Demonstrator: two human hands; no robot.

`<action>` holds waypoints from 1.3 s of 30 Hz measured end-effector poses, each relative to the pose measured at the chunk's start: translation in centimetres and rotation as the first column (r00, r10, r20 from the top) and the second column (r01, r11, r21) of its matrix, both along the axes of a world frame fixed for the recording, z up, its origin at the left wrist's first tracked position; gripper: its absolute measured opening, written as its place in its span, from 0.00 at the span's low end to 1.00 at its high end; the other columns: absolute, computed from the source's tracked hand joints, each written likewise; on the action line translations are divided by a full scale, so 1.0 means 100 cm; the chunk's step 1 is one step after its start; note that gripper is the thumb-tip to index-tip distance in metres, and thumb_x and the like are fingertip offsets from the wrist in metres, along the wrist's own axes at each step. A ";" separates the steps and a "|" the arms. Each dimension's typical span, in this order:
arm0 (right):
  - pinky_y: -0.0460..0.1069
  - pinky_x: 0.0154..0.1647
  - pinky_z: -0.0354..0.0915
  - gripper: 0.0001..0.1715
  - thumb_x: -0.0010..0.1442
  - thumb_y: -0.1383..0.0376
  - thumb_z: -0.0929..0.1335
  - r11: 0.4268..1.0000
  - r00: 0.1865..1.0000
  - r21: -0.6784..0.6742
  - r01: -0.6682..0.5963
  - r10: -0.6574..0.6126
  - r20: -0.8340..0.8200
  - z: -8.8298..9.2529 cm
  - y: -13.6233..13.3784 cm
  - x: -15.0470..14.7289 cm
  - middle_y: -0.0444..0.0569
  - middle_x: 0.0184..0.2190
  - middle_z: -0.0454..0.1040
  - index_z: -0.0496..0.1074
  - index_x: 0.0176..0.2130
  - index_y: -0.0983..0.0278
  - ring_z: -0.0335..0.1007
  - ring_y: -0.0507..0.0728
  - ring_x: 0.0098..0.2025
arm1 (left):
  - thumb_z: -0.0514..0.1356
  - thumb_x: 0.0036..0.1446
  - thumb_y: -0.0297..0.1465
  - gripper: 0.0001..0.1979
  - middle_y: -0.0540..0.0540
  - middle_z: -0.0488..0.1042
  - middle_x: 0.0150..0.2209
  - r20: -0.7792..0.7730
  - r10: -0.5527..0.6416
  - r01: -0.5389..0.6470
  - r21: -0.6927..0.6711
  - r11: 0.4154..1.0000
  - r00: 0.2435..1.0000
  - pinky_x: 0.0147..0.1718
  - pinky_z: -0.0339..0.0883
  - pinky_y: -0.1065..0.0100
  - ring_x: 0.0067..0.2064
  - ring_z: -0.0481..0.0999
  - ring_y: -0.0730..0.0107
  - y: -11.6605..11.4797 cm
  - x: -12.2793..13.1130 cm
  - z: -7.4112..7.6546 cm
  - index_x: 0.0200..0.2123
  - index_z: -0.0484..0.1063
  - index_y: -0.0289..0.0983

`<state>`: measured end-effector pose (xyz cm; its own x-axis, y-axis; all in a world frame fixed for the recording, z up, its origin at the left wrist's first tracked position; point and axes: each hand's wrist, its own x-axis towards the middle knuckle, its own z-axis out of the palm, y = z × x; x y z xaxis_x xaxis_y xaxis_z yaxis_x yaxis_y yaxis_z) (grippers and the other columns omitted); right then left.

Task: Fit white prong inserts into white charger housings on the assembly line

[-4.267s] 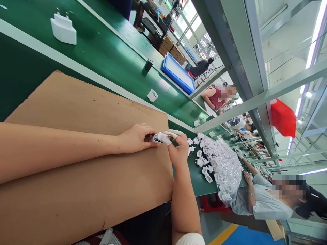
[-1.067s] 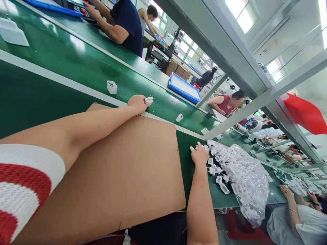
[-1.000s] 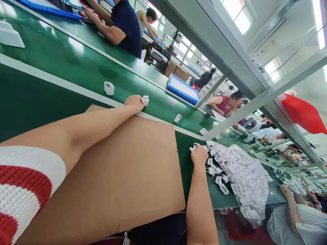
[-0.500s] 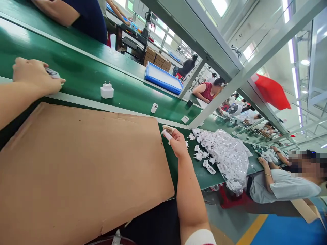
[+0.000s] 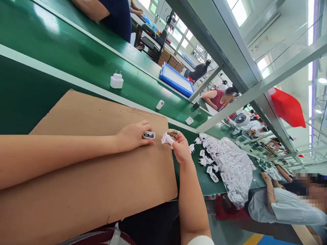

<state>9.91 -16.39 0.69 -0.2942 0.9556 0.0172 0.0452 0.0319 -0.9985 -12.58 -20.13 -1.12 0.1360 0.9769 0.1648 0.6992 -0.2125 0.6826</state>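
Note:
Over the cardboard sheet [image 5: 89, 190], my left hand [image 5: 133, 136] is closed around a white charger housing [image 5: 149, 135]. The housing's open end faces right, and a green circuit board shows inside. Just right of it, my right hand [image 5: 182, 146] pinches a white plug cover [image 5: 167, 139] between thumb and fingers. The two parts are close but apart. Pale coverings show on some fingertips of my right hand. Beside that hand, several loose white plug covers [image 5: 205, 160] lie on the green bench.
A clear bag [image 5: 235, 170] of white parts lies on the right. Beyond the cardboard, a white charger [image 5: 117, 81] and small white housings [image 5: 160, 104] stand on the green conveyor [image 5: 84, 68]. A blue tray [image 5: 176, 81] and metal post [image 5: 206, 85] are farther back. Co-workers sit around.
My left hand has come from the conveyor at far left to the cardboard's right side, bringing the charger housing beside the plug cover. My right hand keeps its hold. The view has shifted slightly.

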 end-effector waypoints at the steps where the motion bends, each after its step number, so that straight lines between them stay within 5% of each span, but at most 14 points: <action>1: 0.52 0.40 0.76 0.25 0.46 0.55 0.79 0.999 0.998 0.039 0.038 -0.040 0.053 -0.002 -0.001 -0.001 0.49 0.42 0.81 0.77 0.43 0.60 0.78 0.57 0.41 | 0.63 0.51 0.55 0.25 0.44 0.74 0.46 0.023 0.004 -0.004 -0.013 1.000 1.000 0.34 0.65 0.62 0.39 0.76 0.60 0.000 0.001 -0.002 0.39 0.73 0.40; 3: 0.51 0.36 0.75 0.18 0.50 0.55 0.77 0.988 0.976 0.130 0.077 -0.102 0.194 -0.003 -0.002 -0.001 0.49 0.39 0.80 0.78 0.40 0.60 0.77 0.57 0.38 | 0.64 0.49 0.54 0.25 0.45 0.74 0.45 0.084 -0.017 0.018 -0.019 1.000 0.996 0.35 0.66 0.63 0.37 0.76 0.62 -0.001 0.000 -0.006 0.40 0.73 0.40; 6: 0.54 0.45 0.77 0.11 0.52 0.57 0.76 0.982 0.913 0.190 0.025 -0.100 0.395 -0.001 -0.006 0.002 0.51 0.43 0.78 0.81 0.35 0.60 0.78 0.59 0.44 | 0.62 0.50 0.52 0.25 0.46 0.74 0.44 0.157 -0.060 0.060 0.004 0.998 0.986 0.36 0.68 0.63 0.35 0.77 0.63 -0.004 -0.005 -0.009 0.43 0.74 0.40; 10: 0.55 0.55 0.76 0.21 0.43 0.60 0.81 0.991 0.887 0.008 -0.137 0.119 0.447 0.002 -0.012 0.006 0.53 0.58 0.72 0.85 0.39 0.60 0.78 0.60 0.51 | 0.57 0.53 0.50 0.22 0.46 0.75 0.37 0.174 -0.076 0.073 0.025 0.997 0.982 0.34 0.67 0.63 0.34 0.76 0.63 -0.005 -0.005 -0.010 0.40 0.76 0.39; 12: 0.55 0.53 0.77 0.23 0.41 0.60 0.81 0.983 0.886 0.008 -0.181 0.160 0.435 0.002 -0.013 0.006 0.53 0.57 0.72 0.85 0.40 0.60 0.79 0.59 0.48 | 0.57 0.53 0.51 0.23 0.46 0.75 0.35 0.190 -0.072 0.070 0.013 0.997 0.979 0.33 0.66 0.63 0.34 0.75 0.62 -0.004 -0.005 -0.010 0.39 0.76 0.39; 19: 0.53 0.43 0.74 0.14 0.54 0.56 0.78 0.929 0.896 0.360 0.091 -0.234 0.377 0.012 -0.014 -0.008 0.48 0.38 0.79 0.84 0.40 0.58 0.75 0.57 0.39 | 0.59 0.50 0.51 0.22 0.46 0.75 0.33 0.246 -0.087 0.096 -0.027 0.995 0.966 0.32 0.65 0.64 0.36 0.75 0.61 -0.003 -0.006 -0.007 0.37 0.77 0.39; 24: 0.51 0.41 0.71 0.10 0.60 0.60 0.73 0.854 0.848 0.510 -0.107 -0.189 0.495 0.014 -0.020 -0.028 0.50 0.42 0.78 0.81 0.43 0.58 0.73 0.57 0.41 | 0.60 0.49 0.46 0.16 0.46 0.73 0.33 0.236 -0.112 0.126 -0.047 0.991 0.965 0.33 0.63 0.64 0.35 0.74 0.62 -0.001 -0.007 -0.005 0.31 0.75 0.39; 27: 0.52 0.45 0.73 0.12 0.61 0.61 0.71 0.862 0.822 0.477 -0.174 -0.139 0.552 0.009 -0.018 -0.038 0.51 0.43 0.78 0.80 0.44 0.58 0.74 0.58 0.45 | 0.61 0.50 0.45 0.15 0.45 0.72 0.33 0.235 -0.116 0.134 -0.062 0.989 0.965 0.32 0.62 0.64 0.34 0.73 0.61 0.000 -0.008 -0.002 0.28 0.73 0.39; 30: 0.52 0.48 0.74 0.17 0.59 0.56 0.74 0.924 0.912 0.379 -0.048 -0.114 0.394 0.005 -0.014 -0.042 0.49 0.43 0.79 0.78 0.47 0.60 0.76 0.57 0.44 | 0.62 0.51 0.45 0.15 0.44 0.72 0.33 0.233 -0.118 0.137 -0.066 0.988 0.965 0.31 0.61 0.63 0.35 0.74 0.60 0.000 -0.009 -0.001 0.28 0.73 0.39; 34: 0.51 0.40 0.73 0.22 0.55 0.53 0.76 0.959 0.972 0.267 0.092 -0.144 0.185 0.004 -0.012 -0.041 0.49 0.40 0.80 0.77 0.46 0.61 0.75 0.54 0.37 | 0.62 0.51 0.44 0.14 0.44 0.73 0.34 0.214 -0.109 0.127 -0.072 0.989 0.971 0.31 0.60 0.63 0.35 0.73 0.60 -0.001 -0.009 0.000 0.26 0.71 0.38; 39: 0.53 0.43 0.73 0.21 0.53 0.53 0.78 0.974 0.977 0.228 0.014 -0.062 0.205 0.010 -0.016 -0.032 0.50 0.42 0.81 0.78 0.43 0.60 0.77 0.57 0.41 | 0.62 0.49 0.42 0.13 0.44 0.74 0.35 0.227 -0.107 0.125 -0.068 0.990 0.968 0.31 0.60 0.63 0.34 0.73 0.61 -0.001 -0.009 -0.001 0.27 0.73 0.38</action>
